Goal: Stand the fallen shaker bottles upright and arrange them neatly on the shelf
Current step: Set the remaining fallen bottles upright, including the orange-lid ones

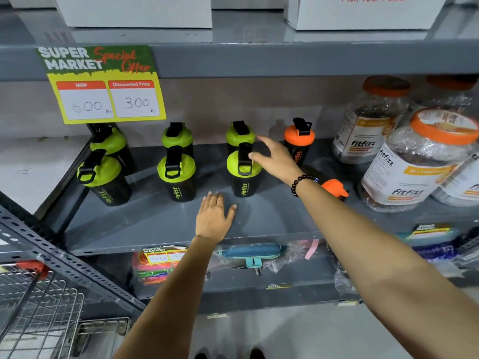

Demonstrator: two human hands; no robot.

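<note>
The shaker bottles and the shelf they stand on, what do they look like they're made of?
Shaker bottles: likely plastic, with dark, smooth bodies carrying printed logos and glossy green or orange moulded lids with black flip caps. Shelf: probably painted metal; it is grey with a slight sheen and faint reflections, and a perforated upright stands at its left.

you have six green-lidded shaker bottles standing upright in three pairs, front and back. two orange-lidded shaker bottles: one upright at the back, one lying on its side behind your right forearm. at least four large fitfizz jars with orange lids crowd the right end. two white boxes sit on the shelf above, and one special-offer price sign hangs from its edge.
</note>
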